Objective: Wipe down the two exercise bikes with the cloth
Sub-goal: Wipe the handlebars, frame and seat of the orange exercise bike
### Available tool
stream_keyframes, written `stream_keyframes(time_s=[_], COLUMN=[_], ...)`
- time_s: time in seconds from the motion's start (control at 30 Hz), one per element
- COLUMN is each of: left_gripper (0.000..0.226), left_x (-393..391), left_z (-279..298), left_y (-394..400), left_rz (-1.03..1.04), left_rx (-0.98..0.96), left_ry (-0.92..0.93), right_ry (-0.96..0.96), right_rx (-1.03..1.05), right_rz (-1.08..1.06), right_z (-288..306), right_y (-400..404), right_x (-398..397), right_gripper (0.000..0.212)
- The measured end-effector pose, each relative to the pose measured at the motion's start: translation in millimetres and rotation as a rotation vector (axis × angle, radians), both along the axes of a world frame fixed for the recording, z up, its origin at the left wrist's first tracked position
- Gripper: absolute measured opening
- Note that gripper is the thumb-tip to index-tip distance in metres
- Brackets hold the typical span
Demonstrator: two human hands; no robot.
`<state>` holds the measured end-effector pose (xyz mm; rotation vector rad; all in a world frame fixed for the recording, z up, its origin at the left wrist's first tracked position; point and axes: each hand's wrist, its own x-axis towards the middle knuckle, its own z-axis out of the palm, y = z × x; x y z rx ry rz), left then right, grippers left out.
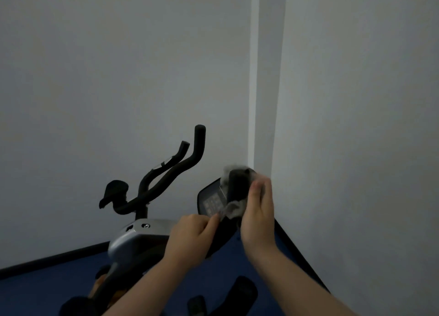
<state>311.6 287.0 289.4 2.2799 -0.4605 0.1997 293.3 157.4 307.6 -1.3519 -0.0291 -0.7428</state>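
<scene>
- Right hand [257,211] grips the cloth [234,190], bunched against the top of the console [213,203] on the near bike [221,235]; image is blurred there, so I can't tell how the fingers wrap.
- Left hand [192,235] has fingers curled, pinching a hanging corner of the cloth at the console's lower edge, about 8 o'clock from the right hand.
- Console face tilts toward me, long axis running roughly 5 to 11 o'clock; the cloth covers its 1 o'clock end, keypad exposed.
- Right hand is nearer the unwiped panel; I judge the next stroke drags the cloth toward 7 o'clock, down that axis.
- Far bike [142,239] sits at 9 o'clock from the hands, its handlebars [175,168] rising toward 12, well apart from the cloth; my read is it's not yet in hand.
- Wall corner [263,125] is just beside the right hand at 3 o'clock, so room is tight.
</scene>
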Motion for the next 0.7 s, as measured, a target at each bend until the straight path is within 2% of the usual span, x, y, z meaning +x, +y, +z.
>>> stream_keyframes(time_s=[0.07, 0.23, 0.4, 0.5, 0.6, 0.7], left_gripper=[0.06, 0.059, 0.059, 0.058, 0.056, 0.049], left_x=[-1, -2, -1, -4, -3, -3], left_z=[1, 0, 0, 2, 3, 2], left_y=[0, 1, 1, 1, 1, 2], left_rz=[-0.011, -0.013, 0.007, -0.005, -0.002, -0.015], left_rx=[0.001, -0.009, -0.029, -0.034, 0.004, 0.067], left_ry=[0.005, 0.01, 0.048, 0.068, 0.05, 0.002], right_ry=[-0.051, -0.005, -0.088, -0.03, 0.113, 0.189], right_rx=[0.014, 0.008, -0.049, -0.084, -0.178, -0.27], right_rz=[-0.033, 0.006, -0.015, 0.017, 0.094, 0.013], right_z=[9, -11, 16, -12, -33, -28], right_y=[5, 14, 4, 8, -5, -26], right_x=[3, -7, 5, -7, -21, -28], right_gripper=[0.031, 0.03, 0.029, 0.028, 0.026, 0.021])
